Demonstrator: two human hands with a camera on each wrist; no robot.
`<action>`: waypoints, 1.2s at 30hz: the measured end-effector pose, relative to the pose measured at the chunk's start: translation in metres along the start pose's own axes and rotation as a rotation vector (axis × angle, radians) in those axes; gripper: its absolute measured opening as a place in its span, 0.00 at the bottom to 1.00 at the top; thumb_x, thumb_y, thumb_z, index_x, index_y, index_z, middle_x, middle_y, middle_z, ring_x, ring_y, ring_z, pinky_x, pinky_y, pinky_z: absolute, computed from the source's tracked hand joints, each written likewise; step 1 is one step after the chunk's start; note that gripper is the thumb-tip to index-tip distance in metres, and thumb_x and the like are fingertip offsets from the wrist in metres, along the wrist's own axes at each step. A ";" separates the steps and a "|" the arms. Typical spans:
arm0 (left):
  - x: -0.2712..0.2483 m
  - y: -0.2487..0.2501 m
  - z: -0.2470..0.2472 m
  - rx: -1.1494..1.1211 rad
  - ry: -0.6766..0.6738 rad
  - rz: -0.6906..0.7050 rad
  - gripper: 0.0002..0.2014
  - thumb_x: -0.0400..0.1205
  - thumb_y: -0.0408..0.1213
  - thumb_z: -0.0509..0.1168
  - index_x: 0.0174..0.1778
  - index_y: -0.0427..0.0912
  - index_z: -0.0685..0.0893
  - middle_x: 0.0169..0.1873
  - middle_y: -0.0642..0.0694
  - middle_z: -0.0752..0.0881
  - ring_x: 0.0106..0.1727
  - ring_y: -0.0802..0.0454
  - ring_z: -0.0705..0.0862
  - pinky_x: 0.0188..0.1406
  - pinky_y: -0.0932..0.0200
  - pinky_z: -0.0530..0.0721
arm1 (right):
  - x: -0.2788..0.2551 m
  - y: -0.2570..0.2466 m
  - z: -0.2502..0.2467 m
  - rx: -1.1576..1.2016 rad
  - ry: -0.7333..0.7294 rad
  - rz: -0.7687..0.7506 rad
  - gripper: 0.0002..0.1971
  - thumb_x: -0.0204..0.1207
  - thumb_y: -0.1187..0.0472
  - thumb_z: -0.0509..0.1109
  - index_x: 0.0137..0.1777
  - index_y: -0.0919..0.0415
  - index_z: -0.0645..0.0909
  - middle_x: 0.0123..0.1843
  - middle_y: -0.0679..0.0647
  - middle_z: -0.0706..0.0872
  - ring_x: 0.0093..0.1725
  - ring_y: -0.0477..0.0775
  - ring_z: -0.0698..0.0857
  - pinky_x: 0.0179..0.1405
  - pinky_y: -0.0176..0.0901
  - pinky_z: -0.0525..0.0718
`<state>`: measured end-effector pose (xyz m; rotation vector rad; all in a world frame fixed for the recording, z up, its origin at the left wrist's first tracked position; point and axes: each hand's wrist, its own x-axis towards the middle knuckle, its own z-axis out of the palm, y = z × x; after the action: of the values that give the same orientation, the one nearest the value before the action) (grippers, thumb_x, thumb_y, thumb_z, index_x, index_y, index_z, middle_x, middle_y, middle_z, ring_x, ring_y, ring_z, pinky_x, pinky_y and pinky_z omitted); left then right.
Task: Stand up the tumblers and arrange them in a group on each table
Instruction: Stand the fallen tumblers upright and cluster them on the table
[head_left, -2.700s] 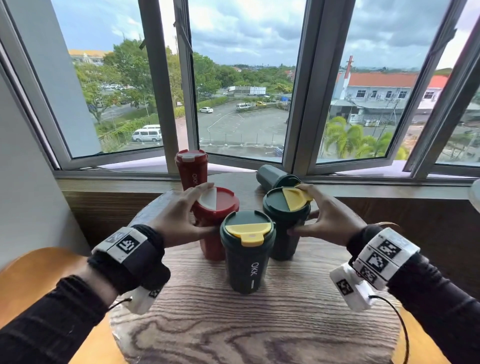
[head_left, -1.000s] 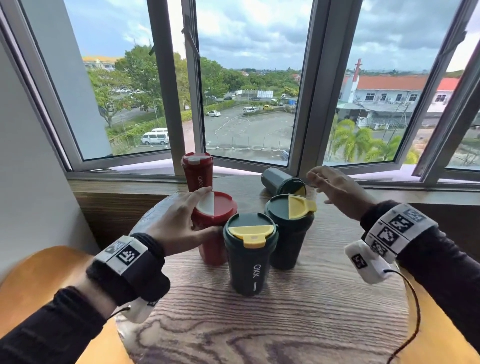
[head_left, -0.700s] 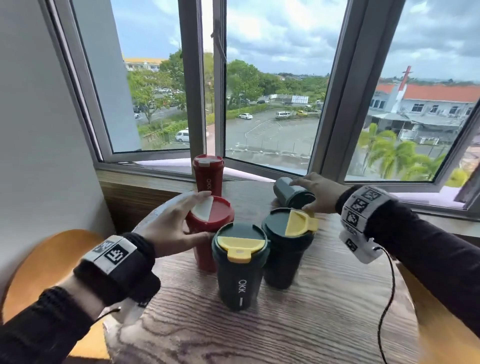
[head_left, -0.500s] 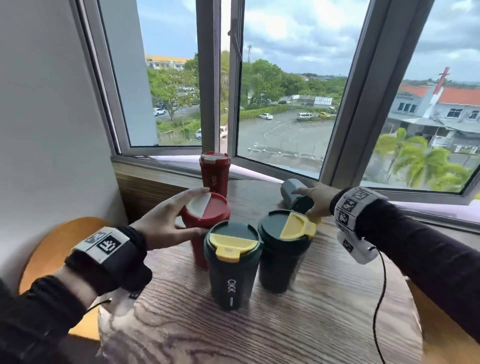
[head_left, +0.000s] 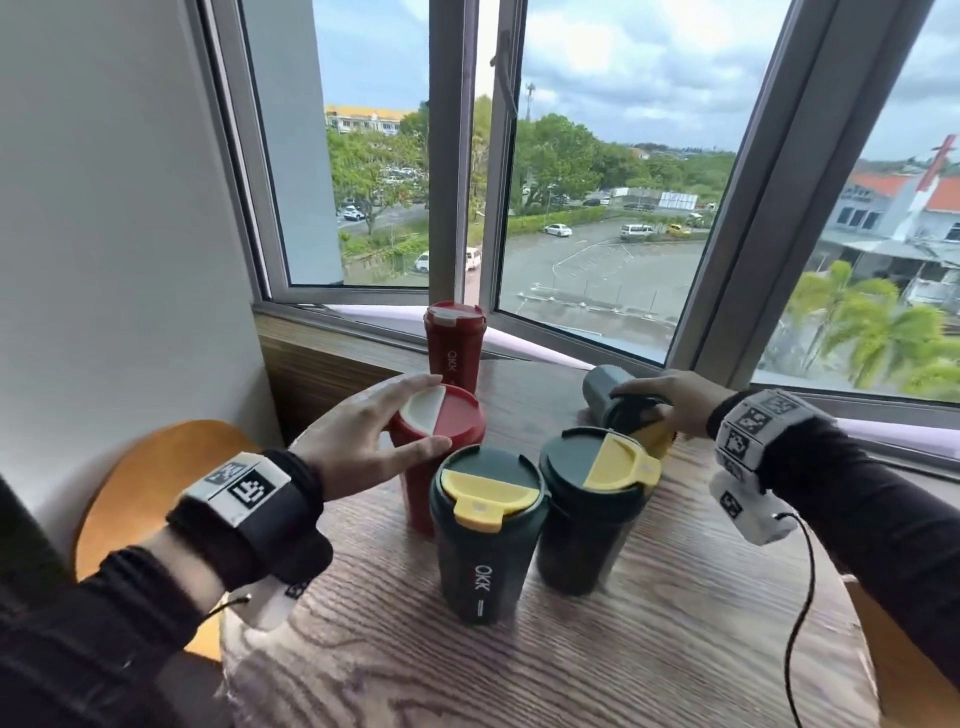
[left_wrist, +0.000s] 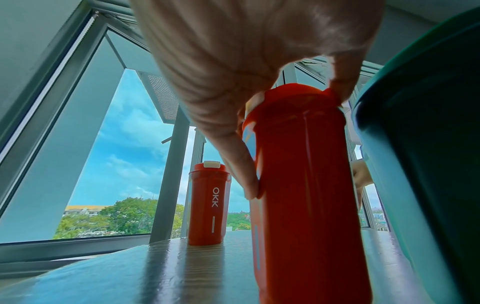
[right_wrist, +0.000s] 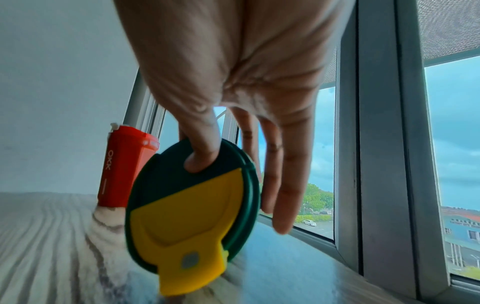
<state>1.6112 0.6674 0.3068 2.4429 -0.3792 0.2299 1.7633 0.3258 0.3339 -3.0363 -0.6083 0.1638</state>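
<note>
On the round wooden table (head_left: 623, 649) two dark green tumblers with yellow lid flaps stand upright, one in front (head_left: 483, 540) and one to its right (head_left: 587, 525). Beside them stands a red tumbler (head_left: 462, 423); my left hand (head_left: 441, 413) grips its lid from above, a finger (left_wrist: 244, 164) running down its side. A second red tumbler (head_left: 454, 343) stands apart near the window. Behind the group a third green tumbler (head_left: 597, 387) lies on its side. My right hand (head_left: 636, 402) holds it at the lid (right_wrist: 182, 205), thumb on the lid face, fingers over the rim.
A window sill (head_left: 545, 353) and glass panes run right behind the table. A white wall (head_left: 119, 234) closes the left side. A wooden chair seat (head_left: 135, 478) sits low at the left. Bare wood grain fills the table's near half.
My right hand left the upright green tumbler, reached back and took hold of the lying green tumbler. My left hand stayed on the red tumbler. The head view swung left.
</note>
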 end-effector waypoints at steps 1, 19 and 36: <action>0.001 0.000 0.001 -0.004 0.001 0.003 0.44 0.64 0.78 0.55 0.76 0.64 0.60 0.75 0.59 0.68 0.73 0.62 0.68 0.71 0.58 0.68 | -0.001 0.001 -0.003 0.024 -0.004 -0.013 0.25 0.81 0.66 0.60 0.74 0.40 0.70 0.65 0.60 0.78 0.44 0.50 0.78 0.30 0.24 0.78; 0.001 -0.004 0.003 -0.106 0.022 0.053 0.45 0.65 0.75 0.58 0.77 0.58 0.62 0.74 0.58 0.69 0.74 0.66 0.67 0.72 0.60 0.70 | 0.010 -0.035 -0.051 0.292 -0.068 -0.053 0.20 0.78 0.56 0.67 0.70 0.49 0.71 0.63 0.60 0.82 0.52 0.60 0.85 0.36 0.41 0.86; -0.001 0.000 0.002 -0.087 0.039 0.076 0.39 0.68 0.68 0.60 0.75 0.59 0.62 0.70 0.66 0.68 0.67 0.86 0.61 0.60 0.86 0.62 | 0.022 -0.047 -0.028 0.311 0.060 0.005 0.41 0.62 0.39 0.77 0.75 0.39 0.66 0.66 0.58 0.73 0.58 0.58 0.79 0.56 0.48 0.81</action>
<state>1.6108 0.6659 0.3048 2.3380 -0.4557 0.2867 1.7686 0.3772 0.3624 -2.7325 -0.5161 0.1515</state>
